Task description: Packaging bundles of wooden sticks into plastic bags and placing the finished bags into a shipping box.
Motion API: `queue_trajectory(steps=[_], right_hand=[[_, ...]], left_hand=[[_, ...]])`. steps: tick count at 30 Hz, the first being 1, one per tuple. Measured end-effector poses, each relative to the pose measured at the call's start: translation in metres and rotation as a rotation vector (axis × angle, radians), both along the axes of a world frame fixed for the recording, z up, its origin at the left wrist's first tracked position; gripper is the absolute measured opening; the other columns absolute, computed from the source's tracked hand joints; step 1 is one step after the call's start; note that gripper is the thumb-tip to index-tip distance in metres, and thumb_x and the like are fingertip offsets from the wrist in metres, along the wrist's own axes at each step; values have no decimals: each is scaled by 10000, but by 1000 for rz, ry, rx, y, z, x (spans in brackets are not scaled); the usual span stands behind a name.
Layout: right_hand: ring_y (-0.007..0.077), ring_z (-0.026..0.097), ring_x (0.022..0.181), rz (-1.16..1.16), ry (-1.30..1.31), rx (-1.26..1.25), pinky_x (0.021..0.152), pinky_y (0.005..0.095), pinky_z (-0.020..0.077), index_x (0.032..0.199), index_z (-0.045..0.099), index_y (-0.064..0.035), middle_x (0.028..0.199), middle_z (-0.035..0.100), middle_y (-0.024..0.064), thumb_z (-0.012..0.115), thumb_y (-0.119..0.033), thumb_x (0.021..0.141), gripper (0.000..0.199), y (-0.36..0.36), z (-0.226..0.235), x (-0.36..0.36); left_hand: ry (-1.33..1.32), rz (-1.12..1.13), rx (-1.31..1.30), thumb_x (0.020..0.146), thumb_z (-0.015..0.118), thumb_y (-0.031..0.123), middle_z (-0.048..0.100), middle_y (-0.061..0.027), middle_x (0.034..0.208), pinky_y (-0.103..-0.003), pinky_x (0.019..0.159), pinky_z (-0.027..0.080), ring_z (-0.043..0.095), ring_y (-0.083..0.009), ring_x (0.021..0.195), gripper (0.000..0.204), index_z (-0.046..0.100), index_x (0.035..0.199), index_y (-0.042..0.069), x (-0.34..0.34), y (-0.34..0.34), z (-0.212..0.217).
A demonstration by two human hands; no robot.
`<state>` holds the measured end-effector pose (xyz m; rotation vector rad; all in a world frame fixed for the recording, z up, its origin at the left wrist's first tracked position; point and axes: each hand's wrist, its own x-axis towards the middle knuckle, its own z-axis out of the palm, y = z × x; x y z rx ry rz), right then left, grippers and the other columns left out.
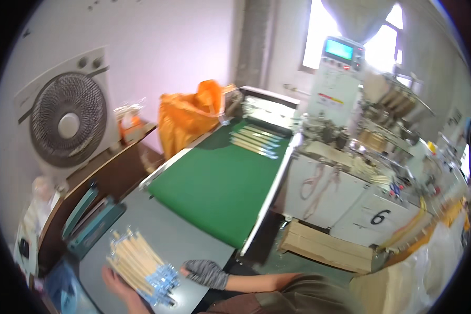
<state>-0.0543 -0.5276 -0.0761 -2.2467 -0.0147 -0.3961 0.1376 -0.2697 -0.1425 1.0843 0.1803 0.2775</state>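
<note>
A pile of pale wooden sticks, like chopsticks, in clear wrappers with blue ends (136, 261) lies on the grey tabletop (193, 235) in front of me. Along its left side rests my left hand (119, 287), bare and open, its fingers against the pile's edge. My right hand (204, 273) wears a grey knitted glove with bare fingertips. It is just right of the blue ends, open and slightly apart from them. Several more wrapped sticks (255, 141) lie side by side on the far part of the green conveyor belt (214, 183).
A teal hand sealer (94, 225) stands left of the pile by a brown board (99, 193). Beyond are a wall fan (68, 125) and an orange bag (186, 118). To the right stand a white machine with a screen (335, 78) and a cardboard box (327, 246).
</note>
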Motion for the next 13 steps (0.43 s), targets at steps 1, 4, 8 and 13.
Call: queue_trajectory(steps=[1,4,8,13], right_hand=[[302,609,761,14,-25,10,675,350,497,948,584,-81,797,590,133,471,-336,945,278,2,1,1],[301,605,748,-7,-20,-66,665,359,495,919,574,-80,771,575,133,462,-310,950,257,0,3,3],[295,599,754,-24,-60,-74,663,364,489,901,564,-70,781,568,126,459,-290,951,249,1,-1,3],[375,595,790,-43,-1,-139,701,415,493,969,574,-49,815,588,196,487,-379,925,343,-4,-1,3]], left_hand=[[13,7,-51,915,494,320,475,-147,1188,-390,975,389,462,-265,1147,488,442,1276,-4,-14,-9,23],[-6,-25,33,904,520,371,459,-148,1249,-378,1013,348,425,-270,1190,520,442,1274,14,-1,3,9],[-24,-100,95,907,503,396,442,-157,1261,-377,1008,353,431,-269,1186,537,433,1279,15,11,5,0],[-89,-238,163,914,469,456,401,-166,1328,-387,1056,325,414,-270,1239,624,323,1346,30,32,-16,-32]])
